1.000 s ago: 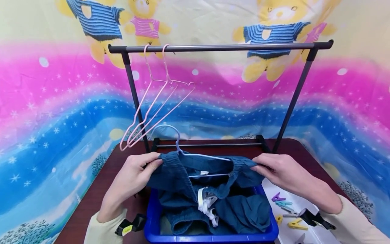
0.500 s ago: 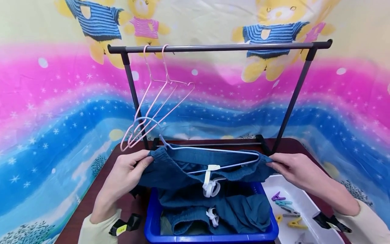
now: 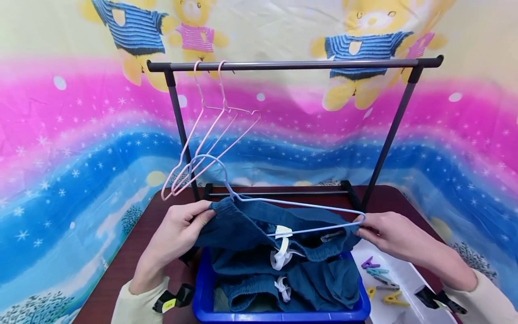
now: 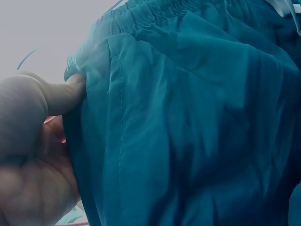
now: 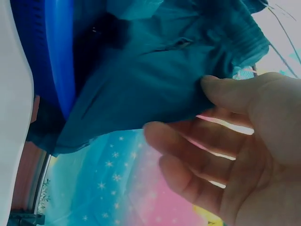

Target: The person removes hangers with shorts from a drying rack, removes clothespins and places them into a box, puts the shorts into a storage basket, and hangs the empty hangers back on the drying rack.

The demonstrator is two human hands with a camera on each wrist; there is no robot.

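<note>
Between both hands stretches the elastic waist of dark teal drawstring shorts [image 3: 234, 227], whose white drawstring [image 3: 279, 260] hangs at the front. My left hand [image 3: 174, 234] pinches the left side of the waistband; the left wrist view has the thumb on the cloth of the shorts [image 4: 155, 117]. On the opposite side, my right hand [image 3: 394, 234] pinches the cloth between thumb and fingers, its other fingers spread below. A light blue hanger [image 3: 303, 205] lies in the waist opening. Its hook rises at the left, and its right end pokes out beside the right fingertips.
Under the shorts stands a blue basket [image 3: 283, 317] with more dark teal clothing [image 3: 328, 281]. A white tray [image 3: 408, 270] at the right holds several clothes pegs [image 3: 391, 298]. Behind is a dark clothes rack [image 3: 295, 65] with two pink hangers [image 3: 223, 92] on its left.
The hands spread the waistband wider, then came slightly closer together. The hanger shifted left, then back right, and its right end now sticks out above the waistband.
</note>
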